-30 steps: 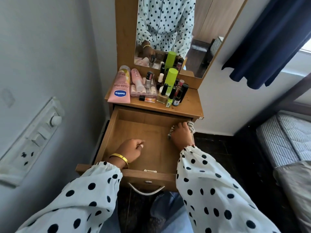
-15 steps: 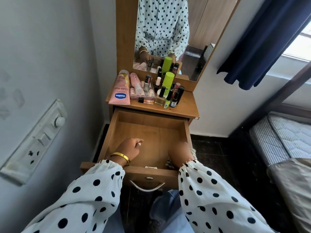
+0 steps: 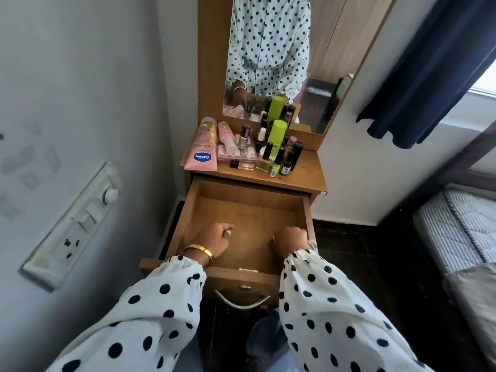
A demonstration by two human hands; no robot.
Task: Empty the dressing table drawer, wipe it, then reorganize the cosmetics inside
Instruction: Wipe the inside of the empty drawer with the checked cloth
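Observation:
The wooden drawer (image 3: 193, 210) of the dressing table is pulled out, and nothing lies in it but my hands. My left hand (image 3: 218, 238) rests on the drawer floor near the front left, its fingers curled into a fist that holds nothing. My right hand (image 3: 291, 238) presses down at the front right and grips a striped cloth (image 3: 312, 243), mostly hidden under the hand. The cosmetics stand on the tabletop: a pink Vaseline tube (image 3: 202, 151), a green can (image 3: 276, 136), a pink palette (image 3: 236, 154) and several small nail polish bottles (image 3: 264, 159).
A mirror (image 3: 268, 63) rises behind the tabletop (image 3: 303, 175). The wall with a switch panel (image 3: 77, 224) is close on the left. A bed (image 3: 456, 232) and a dark curtain (image 3: 434, 63) are on the right. The drawer's metal handle (image 3: 241, 302) sits just above my knees.
My right hand has dragged the cloth from the drawer's far right corner back along the right side to the front. My left hand has stayed in place.

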